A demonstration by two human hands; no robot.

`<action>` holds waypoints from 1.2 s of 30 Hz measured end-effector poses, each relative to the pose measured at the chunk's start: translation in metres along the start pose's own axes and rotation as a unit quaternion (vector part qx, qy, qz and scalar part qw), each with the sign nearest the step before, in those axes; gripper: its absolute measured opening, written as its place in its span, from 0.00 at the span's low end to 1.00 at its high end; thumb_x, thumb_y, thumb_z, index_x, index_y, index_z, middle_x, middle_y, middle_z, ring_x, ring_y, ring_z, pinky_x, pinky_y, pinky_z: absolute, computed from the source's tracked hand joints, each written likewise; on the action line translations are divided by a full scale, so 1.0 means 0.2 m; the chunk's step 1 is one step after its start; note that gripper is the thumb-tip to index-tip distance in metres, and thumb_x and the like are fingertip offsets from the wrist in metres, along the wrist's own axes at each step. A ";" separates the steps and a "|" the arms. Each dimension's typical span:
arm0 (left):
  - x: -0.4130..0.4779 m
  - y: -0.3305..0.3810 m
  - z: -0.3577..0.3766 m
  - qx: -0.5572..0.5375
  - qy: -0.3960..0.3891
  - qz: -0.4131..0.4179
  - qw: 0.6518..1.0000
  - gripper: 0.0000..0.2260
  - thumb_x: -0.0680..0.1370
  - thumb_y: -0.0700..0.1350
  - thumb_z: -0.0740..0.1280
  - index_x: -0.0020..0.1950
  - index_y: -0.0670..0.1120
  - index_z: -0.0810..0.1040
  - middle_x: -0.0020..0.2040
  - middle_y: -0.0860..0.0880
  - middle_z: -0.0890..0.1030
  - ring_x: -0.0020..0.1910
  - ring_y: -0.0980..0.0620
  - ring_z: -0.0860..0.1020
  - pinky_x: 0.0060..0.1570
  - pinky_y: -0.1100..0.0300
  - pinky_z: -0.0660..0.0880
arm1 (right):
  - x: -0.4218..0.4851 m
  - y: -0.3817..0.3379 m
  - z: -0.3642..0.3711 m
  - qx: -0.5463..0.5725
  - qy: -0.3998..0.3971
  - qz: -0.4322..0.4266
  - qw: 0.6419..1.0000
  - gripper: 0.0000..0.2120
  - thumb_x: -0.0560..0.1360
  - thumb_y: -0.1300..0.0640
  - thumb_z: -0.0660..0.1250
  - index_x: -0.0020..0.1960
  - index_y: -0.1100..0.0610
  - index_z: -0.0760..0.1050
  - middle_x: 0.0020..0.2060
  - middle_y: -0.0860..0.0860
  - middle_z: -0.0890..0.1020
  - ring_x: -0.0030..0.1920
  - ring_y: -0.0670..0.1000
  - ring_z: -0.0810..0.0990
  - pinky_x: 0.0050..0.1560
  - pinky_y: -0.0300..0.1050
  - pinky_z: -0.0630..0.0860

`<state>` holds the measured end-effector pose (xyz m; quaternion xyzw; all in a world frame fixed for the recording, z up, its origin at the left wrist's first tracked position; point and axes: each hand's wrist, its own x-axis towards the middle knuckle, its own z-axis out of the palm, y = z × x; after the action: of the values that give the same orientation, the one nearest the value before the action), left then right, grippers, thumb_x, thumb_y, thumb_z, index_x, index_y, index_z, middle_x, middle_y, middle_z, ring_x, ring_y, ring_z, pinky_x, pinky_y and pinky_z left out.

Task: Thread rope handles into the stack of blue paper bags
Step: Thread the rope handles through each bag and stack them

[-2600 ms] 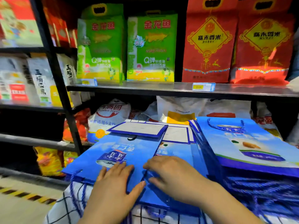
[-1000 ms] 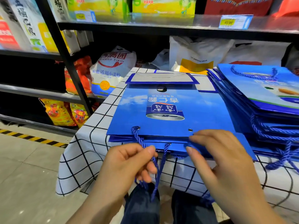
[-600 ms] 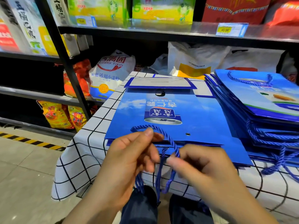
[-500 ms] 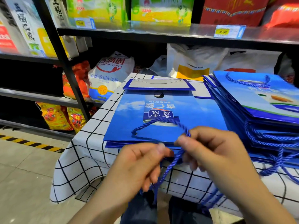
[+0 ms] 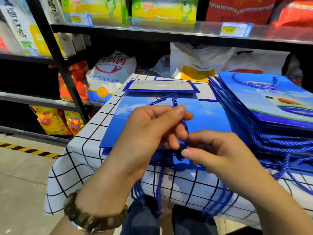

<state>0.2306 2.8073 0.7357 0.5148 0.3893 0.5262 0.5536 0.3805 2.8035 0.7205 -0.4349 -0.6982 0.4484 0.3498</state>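
A flat stack of blue paper bags (image 5: 208, 116) lies on the checked tablecloth in front of me. My left hand (image 5: 152, 128) is raised over the top bag and pinches a blue rope handle (image 5: 174, 100) between thumb and fingers; the rope loops up past its fingertips. Just below and to the right, my right hand (image 5: 218, 153) pinches the same rope's lower part near the bag's front edge. The bag's handle holes are hidden behind my hands. More blue ropes (image 5: 157, 194) hang down over the table's front edge.
A taller pile of blue bags with rope handles (image 5: 271, 106) sits at the right. The table (image 5: 81, 160) has a white checked cloth. Black shelves (image 5: 152, 33) with rice and flour sacks stand behind. Tiled floor with a striped line lies at left.
My left hand has lifted the rope higher over the bag, and my right hand has dropped to pinch the rope below it. The camera has tilted slightly down.
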 end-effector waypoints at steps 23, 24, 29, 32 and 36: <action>0.01 -0.20 -0.10 0.624 0.003 0.206 0.754 0.17 0.69 0.61 0.60 0.43 0.53 0.82 0.42 0.57 0.83 0.39 0.54 0.82 0.35 0.60 0.76 | 0.16 0.07 -0.07 -0.050 0.142 0.033 0.988 0.06 0.64 0.59 0.75 0.32 0.53 0.78 0.27 0.47 0.82 0.27 0.42 0.77 0.30 0.31 0.72; 0.01 -0.21 -0.10 0.620 0.004 0.211 0.756 0.17 0.69 0.60 0.59 0.42 0.52 0.82 0.41 0.56 0.83 0.38 0.54 0.82 0.34 0.60 0.76 | 0.17 0.08 -0.07 -0.084 0.142 0.028 0.986 0.07 0.64 0.58 0.75 0.30 0.51 0.78 0.27 0.46 0.82 0.29 0.42 0.77 0.33 0.33 0.72; 0.00 -0.22 -0.10 0.629 0.016 0.228 0.743 0.17 0.70 0.60 0.59 0.40 0.51 0.82 0.39 0.55 0.83 0.36 0.53 0.82 0.34 0.59 0.78 | 0.16 0.10 -0.08 -0.130 0.122 0.023 0.984 0.09 0.67 0.56 0.73 0.30 0.49 0.77 0.24 0.41 0.79 0.29 0.39 0.74 0.32 0.28 0.68; 0.01 -0.23 -0.10 0.629 0.020 0.238 0.740 0.17 0.71 0.60 0.59 0.41 0.51 0.82 0.39 0.54 0.84 0.37 0.52 0.82 0.36 0.60 0.77 | 0.16 0.09 -0.10 -0.126 0.128 0.021 0.983 0.07 0.67 0.55 0.72 0.31 0.50 0.78 0.28 0.45 0.81 0.31 0.40 0.75 0.33 0.28 0.68; 0.01 -0.24 -0.10 0.640 0.026 0.242 0.729 0.18 0.72 0.59 0.58 0.40 0.51 0.82 0.38 0.55 0.83 0.36 0.51 0.81 0.34 0.61 0.75 | 0.16 0.08 -0.08 -0.143 0.107 0.027 0.983 0.06 0.68 0.53 0.71 0.33 0.51 0.78 0.32 0.48 0.81 0.34 0.45 0.77 0.36 0.35 0.70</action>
<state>0.2196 2.8160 0.6857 0.8098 0.5106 0.2818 -0.0635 0.3879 2.8415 0.7136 -0.5451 -0.7015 0.3040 0.3441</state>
